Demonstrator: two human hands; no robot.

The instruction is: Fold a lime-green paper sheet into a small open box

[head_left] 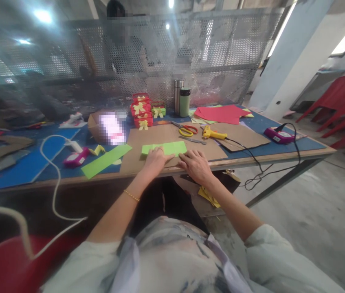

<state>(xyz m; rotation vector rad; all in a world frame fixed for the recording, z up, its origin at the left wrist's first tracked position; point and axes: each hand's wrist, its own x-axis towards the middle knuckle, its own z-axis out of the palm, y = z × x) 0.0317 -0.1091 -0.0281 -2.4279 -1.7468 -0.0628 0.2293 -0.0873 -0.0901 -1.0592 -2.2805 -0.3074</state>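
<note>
A light-green paper strip (176,147) lies crosswise on a brown cardboard sheet (132,150) at the table's front edge, with crease lines across it. My left hand (155,158) is on the strip's left part, fingers bent over it and thumb along its near edge. At the strip's near right corner, my right hand (197,165) has its fingers curled and pressed together on the paper. Just beyond the strip are a knife-like metal blade (193,141), scissors (187,129) with yellow and red handles, and a yellow glue gun (214,133).
Another green strip (106,162) and a purple power socket (76,158) are at left, near a lit phone (113,128). Red boxes with yellow bows (141,112), a green bottle (185,103) and red paper (221,114) stand farther back. The gun's black cord (245,148) hangs over the right edge.
</note>
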